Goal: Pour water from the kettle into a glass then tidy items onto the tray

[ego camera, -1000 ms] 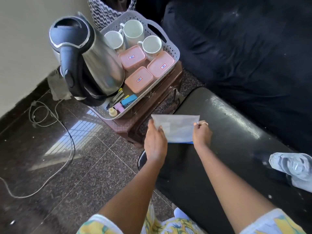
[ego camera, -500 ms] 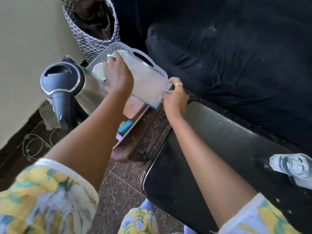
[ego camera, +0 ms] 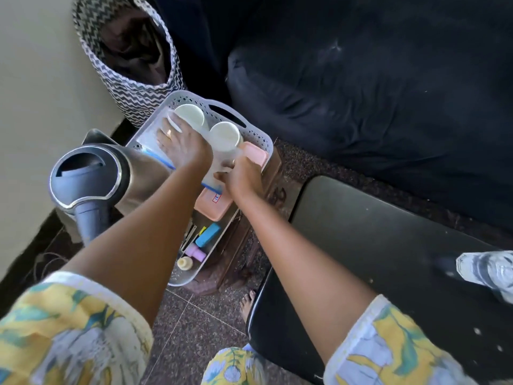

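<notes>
Left hand (ego camera: 183, 145), fingers spread, presses a plastic bag (ego camera: 148, 141) onto the tray (ego camera: 258, 137). Right hand (ego camera: 244, 173) pinches its edge.

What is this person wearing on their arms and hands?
Both arms are bare below short sleeves. The left sleeve and right sleeve are fabric printed in yellow, teal and pale blue florals with a whitish hem. The left hand has a gold ring; the right hand wears no glove.
</notes>
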The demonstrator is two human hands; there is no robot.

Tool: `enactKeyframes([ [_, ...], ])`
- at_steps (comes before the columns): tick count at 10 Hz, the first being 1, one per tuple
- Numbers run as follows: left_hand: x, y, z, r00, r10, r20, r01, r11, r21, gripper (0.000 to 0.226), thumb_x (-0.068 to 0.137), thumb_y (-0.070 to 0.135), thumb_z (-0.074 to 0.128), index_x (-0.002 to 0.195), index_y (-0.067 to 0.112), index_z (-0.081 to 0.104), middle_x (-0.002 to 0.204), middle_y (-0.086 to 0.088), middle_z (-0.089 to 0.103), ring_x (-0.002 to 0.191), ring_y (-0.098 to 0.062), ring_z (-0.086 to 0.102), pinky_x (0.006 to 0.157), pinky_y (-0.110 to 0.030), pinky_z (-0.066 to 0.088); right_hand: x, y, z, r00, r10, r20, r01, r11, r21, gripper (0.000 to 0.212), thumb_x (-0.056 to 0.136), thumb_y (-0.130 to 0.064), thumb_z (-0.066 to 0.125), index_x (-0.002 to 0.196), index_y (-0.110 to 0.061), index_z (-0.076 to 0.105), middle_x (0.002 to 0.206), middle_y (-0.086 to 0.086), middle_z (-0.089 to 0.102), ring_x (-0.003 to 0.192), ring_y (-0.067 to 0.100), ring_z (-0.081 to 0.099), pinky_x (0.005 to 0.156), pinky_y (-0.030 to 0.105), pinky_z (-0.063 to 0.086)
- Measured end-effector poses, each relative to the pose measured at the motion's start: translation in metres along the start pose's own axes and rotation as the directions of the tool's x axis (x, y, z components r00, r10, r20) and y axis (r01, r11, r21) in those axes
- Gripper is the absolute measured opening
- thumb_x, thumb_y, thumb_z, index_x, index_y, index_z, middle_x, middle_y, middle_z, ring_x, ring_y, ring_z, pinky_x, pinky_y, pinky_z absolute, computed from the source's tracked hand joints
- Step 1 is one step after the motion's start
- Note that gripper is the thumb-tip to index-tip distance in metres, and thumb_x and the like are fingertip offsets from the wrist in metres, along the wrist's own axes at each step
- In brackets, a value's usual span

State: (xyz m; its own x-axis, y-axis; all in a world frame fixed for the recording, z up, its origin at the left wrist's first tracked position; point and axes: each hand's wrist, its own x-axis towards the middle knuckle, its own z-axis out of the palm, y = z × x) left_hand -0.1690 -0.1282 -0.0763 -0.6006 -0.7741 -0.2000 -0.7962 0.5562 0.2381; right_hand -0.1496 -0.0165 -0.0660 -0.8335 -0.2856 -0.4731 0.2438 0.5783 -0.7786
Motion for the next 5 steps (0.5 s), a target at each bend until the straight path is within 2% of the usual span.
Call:
enactKeyframes([
  [1, -0.012, -0.002, 0.014, 0.995, -0.028, 0.098, 0.034, 0.998, -0.061, 0.06, 0.101, 0.018, 0.032, 0.15, 0.007, 0.0, 0.159, -0.012, -0.003, 0.147, -0.033, -0.004, 0.118, -0.042, 0.004, -0.007, 0.004, 0.003, 0.999, 0.033, -0.033, -0.033, 0.999, 0.012, 0.019, 0.092, -0.006, 0.047, 0.099, -0.001, 0.064, 0.083, 0.007, 0.061, 0.075, 0.026, 0.058, 0.053, 0.022, 0.046],
  [2, -0.028, -0.004, 0.016, 1.0, 0.011, 0.003, -0.011, 0.994, -0.111, 0.054, 0.103, 0.02, 0.029, 0.151, 0.011, 0.007, 0.159, -0.011, -0.005, 0.147, -0.033, -0.006, 0.119, -0.042, 0.006, -0.012, 0.013, -0.001, 0.986, -0.127, -0.104, 0.103, 0.973, -0.209, 0.023, 0.092, -0.006, 0.047, 0.1, -0.001, 0.068, 0.095, 0.015, 0.064, 0.088, 0.032, 0.059, 0.067, 0.027, 0.043],
  [3, -0.047, -0.001, 0.017, 0.975, 0.146, -0.169, -0.176, 0.968, -0.181, 0.048, 0.103, 0.015, 0.029, 0.149, 0.011, 0.018, 0.159, -0.012, 0.001, 0.147, -0.031, -0.002, 0.12, -0.038, 0.009, -0.021, 0.022, -0.012, 0.946, -0.252, -0.202, 0.199, 0.948, -0.249, 0.024, 0.092, -0.007, 0.052, 0.107, -0.001, 0.07, 0.111, 0.019, 0.062, 0.097, 0.033, 0.059, 0.083, 0.034, 0.043],
  [4, -0.079, 0.009, 0.027, 0.945, 0.259, -0.202, -0.301, 0.929, -0.215, 0.049, 0.1, 0.01, 0.034, 0.147, 0.007, 0.023, 0.158, -0.018, 0.007, 0.146, -0.036, 0.004, 0.12, -0.04, 0.01, -0.034, 0.044, -0.025, 0.884, -0.324, -0.338, 0.246, 0.936, -0.253, 0.02, 0.088, -0.003, 0.058, 0.103, 0.002, 0.071, 0.11, 0.017, 0.063, 0.099, 0.034, 0.06, 0.082, 0.034, 0.043],
  [5, -0.122, 0.023, 0.043, 0.904, 0.399, -0.151, -0.423, 0.885, -0.192, 0.058, 0.091, 0.004, 0.044, 0.146, 0.001, 0.025, 0.154, -0.024, 0.016, 0.143, -0.04, 0.014, 0.119, -0.046, 0.013, -0.047, 0.076, -0.038, 0.828, -0.363, -0.427, 0.231, 0.915, -0.331, 0.017, 0.082, 0.0, 0.061, 0.095, 0.003, 0.071, 0.102, 0.015, 0.064, 0.095, 0.035, 0.06, 0.076, 0.039, 0.051],
])
